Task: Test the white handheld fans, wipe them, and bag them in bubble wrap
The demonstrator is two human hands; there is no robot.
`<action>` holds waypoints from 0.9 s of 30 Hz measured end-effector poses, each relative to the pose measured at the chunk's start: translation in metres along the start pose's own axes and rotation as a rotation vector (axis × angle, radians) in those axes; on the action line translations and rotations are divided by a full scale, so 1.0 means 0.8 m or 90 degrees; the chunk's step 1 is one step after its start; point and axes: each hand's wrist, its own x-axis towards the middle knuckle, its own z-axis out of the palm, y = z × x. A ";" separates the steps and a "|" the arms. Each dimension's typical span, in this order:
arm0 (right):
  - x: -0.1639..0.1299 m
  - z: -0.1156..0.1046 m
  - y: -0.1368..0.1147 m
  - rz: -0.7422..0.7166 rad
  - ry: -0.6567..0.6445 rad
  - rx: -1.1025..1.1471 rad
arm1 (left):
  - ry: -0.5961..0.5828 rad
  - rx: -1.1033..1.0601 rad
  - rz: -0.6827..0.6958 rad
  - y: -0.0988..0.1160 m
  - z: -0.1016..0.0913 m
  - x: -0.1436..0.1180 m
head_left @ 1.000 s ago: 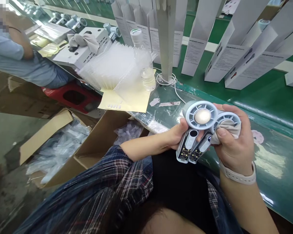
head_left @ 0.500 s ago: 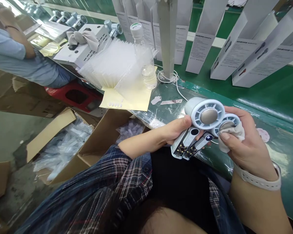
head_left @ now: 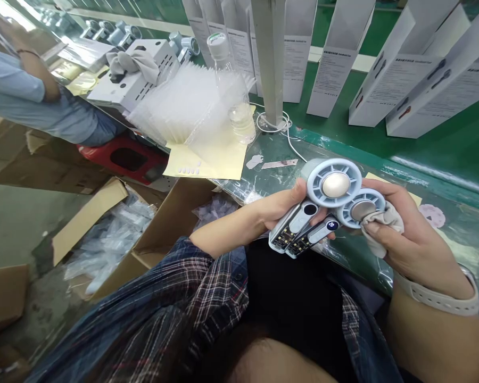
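Two light-blue handheld fans are held side by side, with round grilles facing up and handles pointing down-left. My left hand point(head_left: 277, 206) is closed around them, its thumb against the left fan point(head_left: 336, 184) and fingertips showing below the right fan point(head_left: 361, 207). Both have silvery centre caps; black panels with circuit parts show on the handles. The right fan's small display is lit. In my right hand point(head_left: 417, 234) a grey cloth point(head_left: 387, 221) is pinched, touching the lower right of the right fan's grille. Some of my right fingers are hidden behind that fan.
A metal post point(head_left: 268, 64) rises from the bench behind a plastic bottle point(head_left: 241, 119) and a pile of clear sleeves point(head_left: 191, 101). Upright white boxes point(head_left: 331, 80) line the back. Left are a carton of plastic bags point(head_left: 112, 239), a red stool point(head_left: 123, 159) and a seated person point(head_left: 19, 90).
Both fans have shifted slightly left in my left hand. The cloth has slid toward the lower right of the right fan, uncovering more of its centre cap.
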 end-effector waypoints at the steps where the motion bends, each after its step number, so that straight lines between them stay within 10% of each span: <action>1: 0.000 0.000 -0.002 0.006 -0.009 0.016 | -0.011 -0.010 -0.009 0.000 -0.001 0.000; 27: -0.004 0.004 -0.001 0.004 0.038 -0.083 | 0.001 0.000 -0.068 0.005 0.001 -0.006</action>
